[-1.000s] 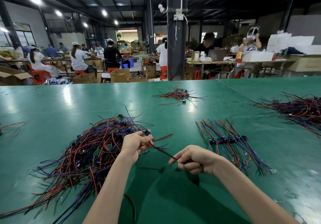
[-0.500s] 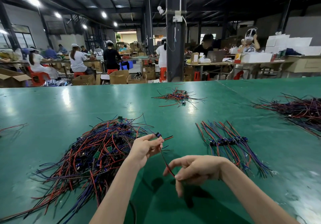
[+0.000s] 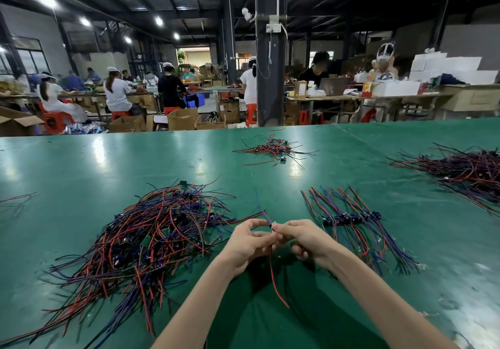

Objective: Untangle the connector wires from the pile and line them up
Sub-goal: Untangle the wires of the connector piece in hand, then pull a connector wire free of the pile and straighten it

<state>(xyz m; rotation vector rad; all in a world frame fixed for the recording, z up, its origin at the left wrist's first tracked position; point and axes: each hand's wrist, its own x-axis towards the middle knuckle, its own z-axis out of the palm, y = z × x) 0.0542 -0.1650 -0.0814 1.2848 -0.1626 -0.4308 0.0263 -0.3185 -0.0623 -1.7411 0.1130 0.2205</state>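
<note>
Closer together now than a second ago: brings left hand (image 3: pixel 247 244) and right hand (image 3: pixel 304 240) from well apart to fingertip against fingertip, above the near middle of the desk (image 3: pixel 108 164). Pinches one connector wire (image 3: pixel 273 273) at its small plug end between the right hand's thumb and forefinger; curls the left hand round the leads just below. Holds it lifted, probably so that the loose red tail hangs free toward the near edge and cannot snag again. Lets a blue lead poke up and away behind the fingers. Leaves the tangled pile (image 3: pixel 162 229) just left of the left hand, apart from the held wire as far as can be told. Puts the lined-up row (image 3: pixel 349 218) just right of the right hand, plugs side by side, leads fanned both ways: likely the next resting place. Farther out, a small heap (image 3: pixel 273 149) mid-desk and a larger heap (image 3: pixel 465 171) at far right.
</note>
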